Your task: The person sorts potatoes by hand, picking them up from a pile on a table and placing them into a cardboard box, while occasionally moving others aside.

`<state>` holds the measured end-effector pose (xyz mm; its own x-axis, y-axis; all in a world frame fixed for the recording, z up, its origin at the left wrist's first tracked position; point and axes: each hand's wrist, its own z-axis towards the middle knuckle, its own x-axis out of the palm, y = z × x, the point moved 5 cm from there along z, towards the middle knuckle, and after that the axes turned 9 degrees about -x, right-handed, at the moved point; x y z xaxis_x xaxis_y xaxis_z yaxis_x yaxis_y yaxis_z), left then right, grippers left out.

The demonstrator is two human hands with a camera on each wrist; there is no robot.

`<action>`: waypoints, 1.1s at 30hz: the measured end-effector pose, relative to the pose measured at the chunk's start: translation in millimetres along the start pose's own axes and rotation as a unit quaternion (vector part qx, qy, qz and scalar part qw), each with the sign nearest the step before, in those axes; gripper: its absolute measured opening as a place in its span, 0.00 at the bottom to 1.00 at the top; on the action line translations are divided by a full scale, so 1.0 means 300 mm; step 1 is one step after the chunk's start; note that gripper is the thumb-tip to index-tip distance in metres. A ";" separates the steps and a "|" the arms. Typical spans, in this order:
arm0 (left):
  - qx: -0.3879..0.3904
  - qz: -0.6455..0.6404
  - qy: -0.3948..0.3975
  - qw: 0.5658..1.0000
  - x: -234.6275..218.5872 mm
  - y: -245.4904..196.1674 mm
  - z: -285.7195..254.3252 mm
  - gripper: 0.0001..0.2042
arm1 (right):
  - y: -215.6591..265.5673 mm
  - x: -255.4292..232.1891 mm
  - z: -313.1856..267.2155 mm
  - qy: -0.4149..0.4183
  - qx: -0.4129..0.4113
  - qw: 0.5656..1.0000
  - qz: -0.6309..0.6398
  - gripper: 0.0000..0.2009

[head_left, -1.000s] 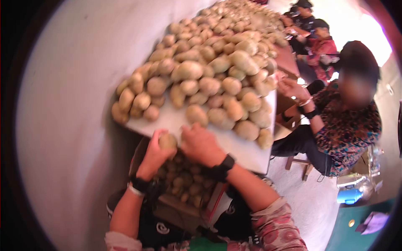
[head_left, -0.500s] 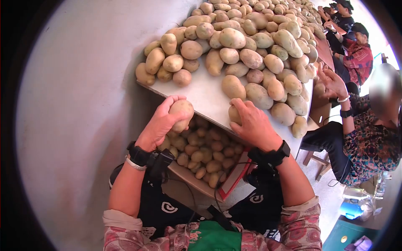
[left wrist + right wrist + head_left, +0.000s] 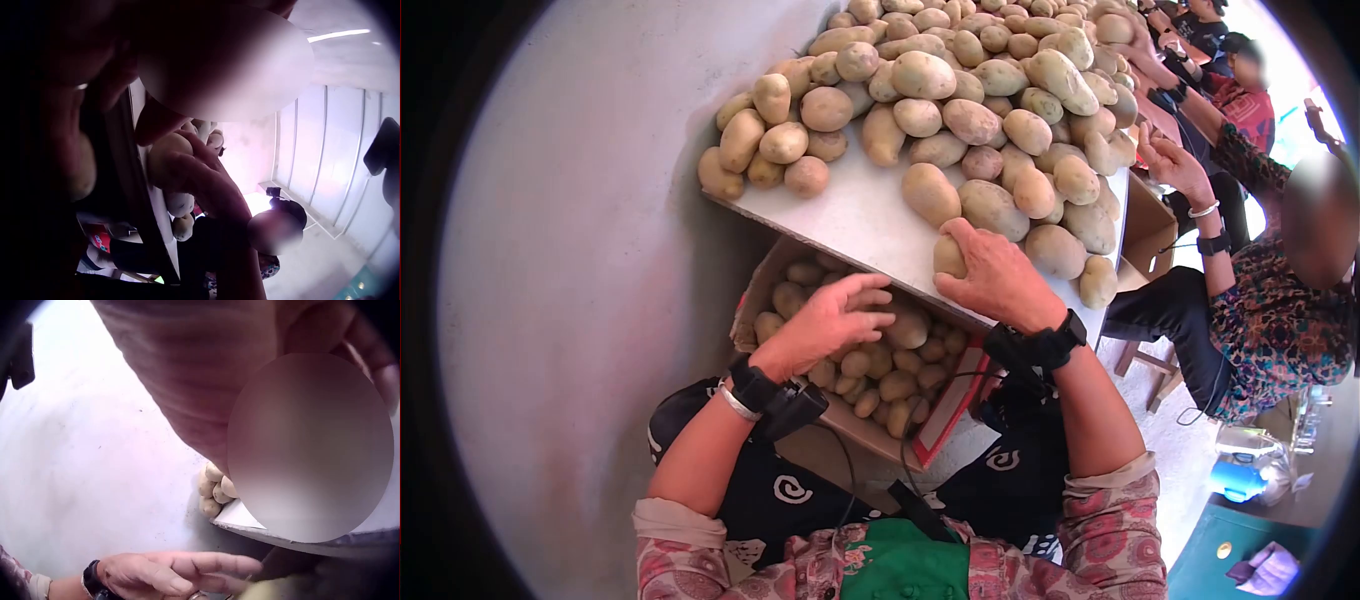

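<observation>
Over the box of potatoes [image 3: 863,430], my left hand [image 3: 830,318] has its fingers spread and holds nothing; a larger potato [image 3: 908,325] is just beyond its fingertips. Beside the near table edge, my right hand [image 3: 1000,275] grips a potato [image 3: 949,256] between thumb and fingers. The left wrist view also shows the right hand [image 3: 209,184] round that potato [image 3: 167,157]. In the right wrist view the left hand [image 3: 153,572] has extended fingers near a blurred yellowish potato [image 3: 272,590]; a blurred oval hides much of the right hand's grasp.
A large potato pile [image 3: 970,120] covers much of the white table [image 3: 850,215]. Another person [image 3: 1265,290] sits at its right side, with more people farther back. A pale wall [image 3: 580,250] stands at left. A cardboard box [image 3: 1150,225] is beyond the table's right edge.
My left hand has let go of its potato and moved slightly right and down, its fingers spreading over the box. The right hand still grips its potato near the table edge.
</observation>
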<state>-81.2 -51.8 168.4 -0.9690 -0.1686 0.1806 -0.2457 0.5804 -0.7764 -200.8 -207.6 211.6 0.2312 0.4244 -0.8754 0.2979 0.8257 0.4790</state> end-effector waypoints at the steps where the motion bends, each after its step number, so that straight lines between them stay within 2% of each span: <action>1: 0.032 -0.029 0.011 0.999 0.003 -0.027 0.006 0.26 | 0.000 -0.001 0.001 0.006 0.008 1.000 0.002 0.19; 7: 0.086 -0.063 -0.029 0.994 -0.051 -0.071 0.008 0.20 | -0.006 0.016 0.012 0.010 0.011 1.000 -0.017 0.22; 10: 0.094 -0.079 -0.113 0.986 -0.120 -0.078 -0.008 0.16 | -0.011 0.013 0.003 0.004 0.016 0.999 -0.032 0.24; 15: 0.135 -0.128 -0.156 0.970 -0.236 -0.110 -0.050 0.12 | 0.008 0.016 0.011 0.015 0.031 0.999 -0.038 0.25; 17: 0.157 -0.167 -0.196 0.953 -0.284 -0.125 -0.076 0.11 | 0.018 0.027 0.017 0.014 -0.002 0.999 -0.040 0.24; 24: 0.156 -0.169 -0.190 0.954 -0.300 -0.126 -0.087 0.10 | 0.045 0.045 0.022 0.045 -0.019 0.997 -0.057 0.24; 27: 0.166 -0.163 -0.196 0.953 -0.288 -0.130 -0.093 0.09 | 0.064 0.053 0.010 0.047 -0.035 0.998 -0.020 0.25; 31: 0.183 -0.172 -0.213 0.944 -0.301 -0.130 -0.090 0.09 | 0.112 0.072 -0.009 0.074 -0.121 0.988 0.062 0.27; 33: 0.169 -0.173 -0.203 0.949 -0.299 -0.117 -0.084 0.09 | 0.145 0.062 -0.004 0.121 -0.097 0.985 0.079 0.28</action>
<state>13.8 -36.8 194.6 -0.7250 -0.6355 0.2657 -0.4582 0.1570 -0.8749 -184.7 -163.3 216.2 0.0250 0.6099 -0.7921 0.0880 0.7879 0.6094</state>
